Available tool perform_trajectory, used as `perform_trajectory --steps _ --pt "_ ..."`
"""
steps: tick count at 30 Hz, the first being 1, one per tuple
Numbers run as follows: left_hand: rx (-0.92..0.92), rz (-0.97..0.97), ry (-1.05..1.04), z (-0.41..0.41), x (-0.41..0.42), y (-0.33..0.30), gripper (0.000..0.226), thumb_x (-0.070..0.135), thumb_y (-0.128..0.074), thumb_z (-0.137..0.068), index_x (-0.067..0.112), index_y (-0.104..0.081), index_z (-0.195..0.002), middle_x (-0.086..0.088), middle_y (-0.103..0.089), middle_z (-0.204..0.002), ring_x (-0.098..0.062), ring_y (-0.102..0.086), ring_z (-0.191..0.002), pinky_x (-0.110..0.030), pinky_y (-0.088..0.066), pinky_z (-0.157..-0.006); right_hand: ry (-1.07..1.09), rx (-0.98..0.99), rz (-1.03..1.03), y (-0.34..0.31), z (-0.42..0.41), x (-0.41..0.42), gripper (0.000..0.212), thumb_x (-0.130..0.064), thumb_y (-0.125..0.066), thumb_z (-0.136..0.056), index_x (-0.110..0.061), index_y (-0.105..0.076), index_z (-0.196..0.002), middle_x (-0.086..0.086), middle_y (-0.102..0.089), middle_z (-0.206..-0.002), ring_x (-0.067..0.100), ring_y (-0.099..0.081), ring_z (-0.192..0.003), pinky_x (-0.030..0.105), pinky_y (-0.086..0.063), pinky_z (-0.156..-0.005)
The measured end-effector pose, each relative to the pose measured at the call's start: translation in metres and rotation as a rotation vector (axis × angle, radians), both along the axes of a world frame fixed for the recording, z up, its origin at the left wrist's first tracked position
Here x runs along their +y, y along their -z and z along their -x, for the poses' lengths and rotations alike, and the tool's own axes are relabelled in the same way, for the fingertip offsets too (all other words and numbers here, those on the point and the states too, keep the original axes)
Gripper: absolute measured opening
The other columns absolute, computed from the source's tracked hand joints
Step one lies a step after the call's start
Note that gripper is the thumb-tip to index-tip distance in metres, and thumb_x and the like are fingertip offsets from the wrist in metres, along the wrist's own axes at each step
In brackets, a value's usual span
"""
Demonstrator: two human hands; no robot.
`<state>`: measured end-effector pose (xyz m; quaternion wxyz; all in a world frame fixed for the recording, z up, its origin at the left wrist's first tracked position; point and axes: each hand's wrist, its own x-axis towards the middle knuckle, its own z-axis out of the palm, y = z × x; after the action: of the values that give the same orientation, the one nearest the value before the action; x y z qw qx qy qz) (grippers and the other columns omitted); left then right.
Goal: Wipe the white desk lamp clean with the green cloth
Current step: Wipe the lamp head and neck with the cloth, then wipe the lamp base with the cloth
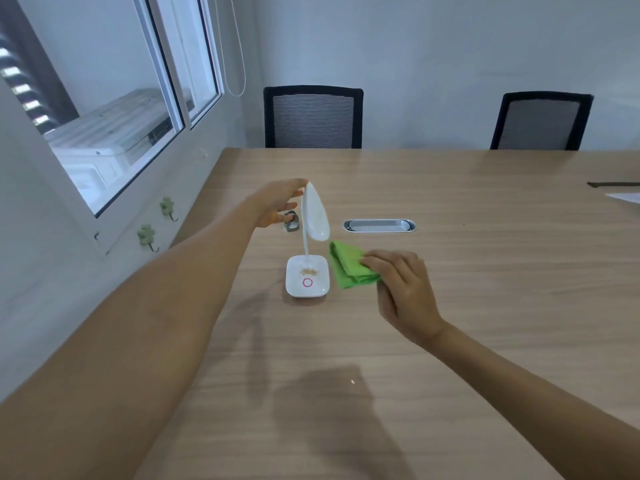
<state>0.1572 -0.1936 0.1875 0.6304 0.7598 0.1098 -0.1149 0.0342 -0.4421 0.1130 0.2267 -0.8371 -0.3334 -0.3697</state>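
White desk lamp (315,216), base speckled brown, straight-fingered left hand (277,206) touching head, right hand (405,292) gripping green cloth (348,268)

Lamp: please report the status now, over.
Left hand touches lamp head, fingers straight. Right hand grips cloth on table beside base, not yet wiping. Brown specks on base. Nothing in the way.

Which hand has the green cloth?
The right hand grips the green cloth; the left hand has none and only touches the top of the white lamp.
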Motion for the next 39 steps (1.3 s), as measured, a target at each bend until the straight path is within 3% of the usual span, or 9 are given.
perform_trajectory --steps 3,6,8,10,13,18,23,31,39 --pt "-0.013 0.011 -0.003 0.003 0.000 0.000 0.046 0.045 -0.056 -0.087 0.024 -0.055 -0.128 0.006 -0.050 -0.142 -0.019 -0.048 -0.129 -0.032 -0.045 -0.092 0.091 0.124 0.101 0.026 -0.022 -0.002 0.036 -0.005 -0.041 -0.079 -0.016 -0.061 -0.107 0.002 -0.069 -0.109 0.028 -0.057 -0.091 0.038 -0.045 -0.075" --pt "-0.021 0.001 0.006 0.008 0.004 0.011 0.042 0.049 -0.056 -0.087 0.025 -0.057 -0.121 0.008 -0.053 -0.135 -0.013 -0.053 -0.109 -0.026 -0.047 -0.079 0.150 0.280 0.212 0.048 -0.045 0.007 0.042 -0.008 -0.038 -0.073 -0.020 -0.060 -0.106 0.000 -0.071 -0.103 0.031 -0.059 -0.086 0.038 -0.049 -0.070" --pt "-0.027 -0.088 0.007 0.012 0.013 0.029 0.030 0.047 -0.053 -0.089 0.028 -0.057 -0.111 0.008 -0.052 -0.121 -0.011 -0.052 -0.100 -0.028 -0.045 -0.082 0.189 0.351 0.223 0.061 -0.060 0.017 0.046 -0.010 -0.034 -0.070 -0.020 -0.063 -0.104 0.000 -0.073 -0.098 0.033 -0.060 -0.081 0.038 -0.050 -0.067" --pt "-0.052 -0.281 0.071 0.014 0.028 0.062 0.028 0.043 -0.053 -0.091 0.029 -0.057 -0.114 0.006 -0.053 -0.121 -0.016 -0.052 -0.110 -0.032 -0.043 -0.091 0.223 0.415 0.198 0.070 -0.075 0.030 0.050 -0.010 -0.031 -0.069 -0.018 -0.067 -0.103 0.001 -0.074 -0.095 0.034 -0.060 -0.080 0.039 -0.050 -0.067" --pt "-0.055 -0.623 0.161 0.022 0.046 0.112 0.063 0.040 -0.065 -0.085 0.021 -0.044 -0.141 0.000 -0.044 -0.149 -0.019 -0.040 -0.139 -0.033 -0.030 -0.117 0.282 0.496 0.161 0.074 -0.099 0.049 0.052 -0.004 -0.038 -0.067 -0.019 -0.068 -0.106 0.004 -0.073 -0.100 0.037 -0.058 -0.087 0.043 -0.050 -0.075" --pt "-0.041 -0.826 0.314 0.030 0.046 0.157 0.081 0.044 -0.068 -0.080 0.025 -0.028 -0.149 0.002 -0.032 -0.157 -0.020 -0.031 -0.143 -0.034 -0.025 -0.115 0.344 0.602 0.136 0.083 -0.130 0.074 0.049 0.001 -0.042 -0.076 -0.018 -0.064 -0.115 0.009 -0.069 -0.113 0.038 -0.050 -0.099 0.044 -0.044 -0.086" --pt "-0.134 -0.873 0.428 0.020 0.043 0.174 0.072 0.035 -0.063 -0.087 0.017 -0.031 -0.148 -0.001 -0.027 -0.158 -0.019 -0.029 -0.144 -0.025 -0.023 -0.113 0.266 0.698 0.150 0.107 -0.134 0.087 0.053 0.004 -0.043 -0.075 -0.022 -0.065 -0.116 0.002 -0.068 -0.120 0.037 -0.047 -0.100 0.043 -0.046 -0.090" --pt "-0.133 -0.904 0.499 0.010 0.050 0.184 0.075 0.042 -0.063 -0.085 0.018 -0.031 -0.148 0.000 -0.027 -0.159 -0.019 -0.027 -0.145 -0.036 -0.023 -0.120 0.033 0.532 0.231 0.121 -0.100 0.066 0.053 -0.013 -0.029 -0.067 -0.023 -0.070 -0.098 -0.002 -0.075 -0.102 0.031 -0.052 -0.077 0.044 -0.052 -0.069" --pt "-0.156 -0.965 0.572 0.011 0.047 0.178 0.075 0.041 -0.058 -0.089 0.013 -0.025 -0.150 -0.005 -0.024 -0.160 -0.022 -0.027 -0.145 -0.036 -0.025 -0.118 -0.020 0.580 0.280 0.098 -0.140 0.091 0.055 -0.018 -0.027 -0.068 -0.019 -0.070 -0.104 0.005 -0.075 -0.105 0.036 -0.061 -0.095 0.045 -0.053 -0.083"
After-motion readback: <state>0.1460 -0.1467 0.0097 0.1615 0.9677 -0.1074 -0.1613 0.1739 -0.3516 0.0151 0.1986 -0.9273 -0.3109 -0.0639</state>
